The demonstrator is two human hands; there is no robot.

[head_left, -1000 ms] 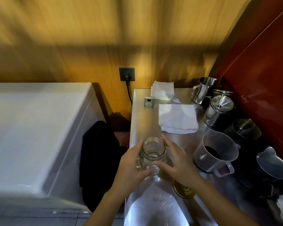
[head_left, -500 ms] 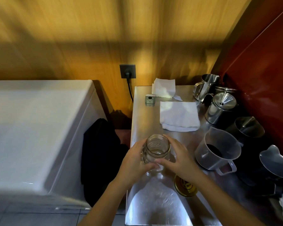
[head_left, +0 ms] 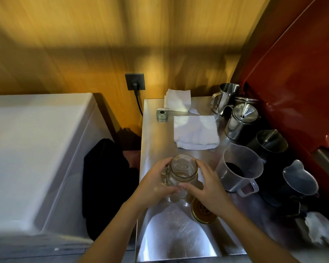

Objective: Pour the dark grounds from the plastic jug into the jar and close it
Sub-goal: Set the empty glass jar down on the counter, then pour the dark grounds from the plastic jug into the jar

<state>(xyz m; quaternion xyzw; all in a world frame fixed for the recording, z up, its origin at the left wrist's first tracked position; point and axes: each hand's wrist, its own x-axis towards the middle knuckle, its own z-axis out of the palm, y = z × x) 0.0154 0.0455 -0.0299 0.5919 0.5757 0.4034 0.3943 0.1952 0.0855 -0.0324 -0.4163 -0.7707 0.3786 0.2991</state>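
An open, empty glass jar [head_left: 183, 168] stands upright on the steel counter [head_left: 179, 234]. My left hand [head_left: 156, 188] wraps its left side and my right hand [head_left: 210, 188] cups its right side, so both grip it. The jar's gold lid [head_left: 199, 213] lies flat on the counter just below my right hand, partly hidden by my wrist. To the right of the jar stands the translucent plastic jug [head_left: 237, 168], upright, with dark grounds [head_left: 234, 168] in its bottom and its handle facing me.
A folded white cloth [head_left: 196, 131] and a small grey device [head_left: 161, 114] lie behind the jar. Several metal pitchers [head_left: 241, 120] and dark jugs [head_left: 270, 143] crowd the right edge against a red machine [head_left: 302, 82]. A white chest [head_left: 36, 149] stands left of the counter.
My right hand has closed in from an open reach onto the jar's right side; both hands now hold it. The view has shifted slightly.
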